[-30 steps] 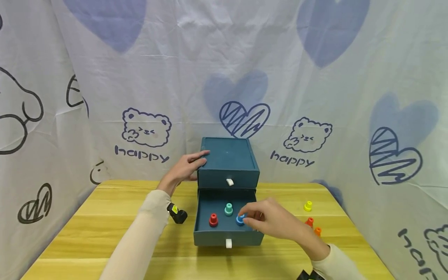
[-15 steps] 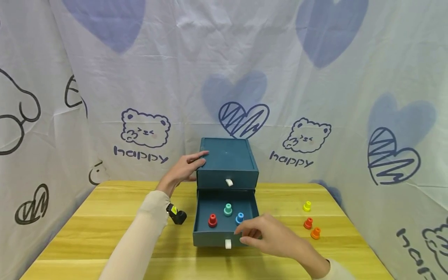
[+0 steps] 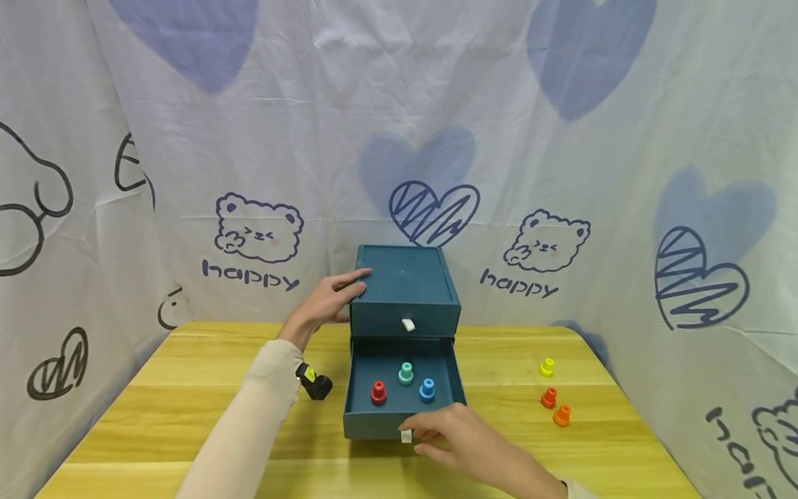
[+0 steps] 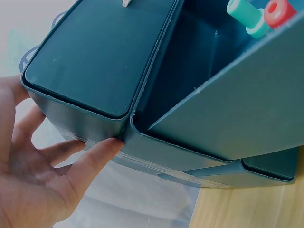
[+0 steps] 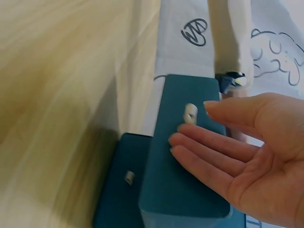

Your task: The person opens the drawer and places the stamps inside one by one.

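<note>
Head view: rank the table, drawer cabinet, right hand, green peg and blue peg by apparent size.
1. Table
2. Drawer cabinet
3. Right hand
4. Green peg, blue peg: too alike to rank

White fabric curtains (image 3: 386, 83) are hanging behind and on both sides of a wood-grain desk (image 3: 181, 395), forming a small curtained booth. Printed hearts (image 3: 434, 211), bear faces (image 3: 260, 229) and the word "happy" (image 3: 251, 274) are decorating the cloth. Whether a home, office or lab is surrounding this booth, the views are leaving unclear.
</note>
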Available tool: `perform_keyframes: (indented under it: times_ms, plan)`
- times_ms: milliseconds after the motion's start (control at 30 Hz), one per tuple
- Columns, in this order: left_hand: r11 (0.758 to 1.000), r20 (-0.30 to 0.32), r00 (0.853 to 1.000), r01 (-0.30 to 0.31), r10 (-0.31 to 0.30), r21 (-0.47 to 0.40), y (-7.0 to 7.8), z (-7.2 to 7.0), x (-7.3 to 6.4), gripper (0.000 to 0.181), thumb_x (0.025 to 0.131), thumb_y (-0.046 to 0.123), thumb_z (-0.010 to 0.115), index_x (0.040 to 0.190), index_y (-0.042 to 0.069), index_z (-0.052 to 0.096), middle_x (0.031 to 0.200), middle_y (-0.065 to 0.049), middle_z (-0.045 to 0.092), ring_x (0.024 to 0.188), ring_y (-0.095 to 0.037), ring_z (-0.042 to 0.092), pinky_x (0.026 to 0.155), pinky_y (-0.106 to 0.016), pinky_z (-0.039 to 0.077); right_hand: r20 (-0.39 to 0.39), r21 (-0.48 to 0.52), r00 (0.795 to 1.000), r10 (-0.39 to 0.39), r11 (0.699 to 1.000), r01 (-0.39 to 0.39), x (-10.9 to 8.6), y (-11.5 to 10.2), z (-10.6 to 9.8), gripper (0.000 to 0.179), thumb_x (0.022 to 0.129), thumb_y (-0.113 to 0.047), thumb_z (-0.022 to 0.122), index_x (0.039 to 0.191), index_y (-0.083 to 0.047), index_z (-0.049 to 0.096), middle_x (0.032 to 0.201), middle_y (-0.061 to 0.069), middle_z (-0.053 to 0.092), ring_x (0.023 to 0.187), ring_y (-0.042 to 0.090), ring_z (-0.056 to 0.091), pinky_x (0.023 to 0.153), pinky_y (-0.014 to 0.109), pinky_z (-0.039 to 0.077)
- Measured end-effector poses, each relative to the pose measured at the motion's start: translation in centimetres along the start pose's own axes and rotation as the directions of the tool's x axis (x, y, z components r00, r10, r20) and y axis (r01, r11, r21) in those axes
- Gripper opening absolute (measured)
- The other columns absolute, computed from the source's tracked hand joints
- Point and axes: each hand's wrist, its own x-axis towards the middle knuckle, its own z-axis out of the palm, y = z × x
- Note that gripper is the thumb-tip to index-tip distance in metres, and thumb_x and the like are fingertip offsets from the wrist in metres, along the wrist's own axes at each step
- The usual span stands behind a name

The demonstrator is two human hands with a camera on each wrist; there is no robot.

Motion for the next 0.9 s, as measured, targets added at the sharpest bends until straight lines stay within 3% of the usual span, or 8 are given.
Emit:
perform_keyframes:
  times_ms: [167, 467, 900]
  plan:
    - [1.000, -0.001, 1.000, -0.001, 0.001, -0.012, 0.2, 0.0, 0.0, 0.053, 0.109, 0.038, 0.050, 0.160, 0.027, 0.040, 0.174, -0.009, 0.019, 0.155, -0.040, 0.031, 0.111, -0.062, 0.046, -0.053, -0.014, 0.998, -0.031, 0.999, 0.030, 0.2, 0.2, 1.0, 0.028, 0.097, -0.011, 0.072, 0.124, -0.015, 0.074, 0.120, 0.000, 0.078, 0.101, 0.002, 0.074, 0.087, 0.012, 0.057]
    - [1.000, 0.005, 1.000, -0.006, 0.006, -0.008, 0.1, 0.0, 0.0, 0.054, 0.110, 0.037, 0.049, 0.161, 0.026, 0.039, 0.174, -0.009, 0.018, 0.156, -0.040, 0.028, 0.111, -0.063, 0.046, -0.115, -0.067, 0.993, -0.010, 0.998, 0.002, 0.7, 0.1, 2.2, 0.019, 0.095, -0.012, 0.074, 0.114, -0.011, 0.079, 0.101, -0.002, 0.081, 0.079, -0.009, 0.064, 0.077, 0.010, 0.055]
    - [1.000, -0.006, 1.000, 0.020, -0.020, -0.014, 0.3, 0.2, -0.1, 0.054, 0.109, 0.038, 0.050, 0.161, 0.027, 0.040, 0.174, -0.010, 0.019, 0.157, -0.039, 0.027, 0.111, -0.062, 0.047, -0.273, -0.105, 0.961, -0.042, 0.994, 0.014, 1.2, 0.7, 2.7, 0.011, 0.092, -0.006, 0.076, 0.101, -0.009, 0.081, 0.095, 0.003, 0.081, 0.076, -0.007, 0.063, 0.071, 0.012, 0.056]
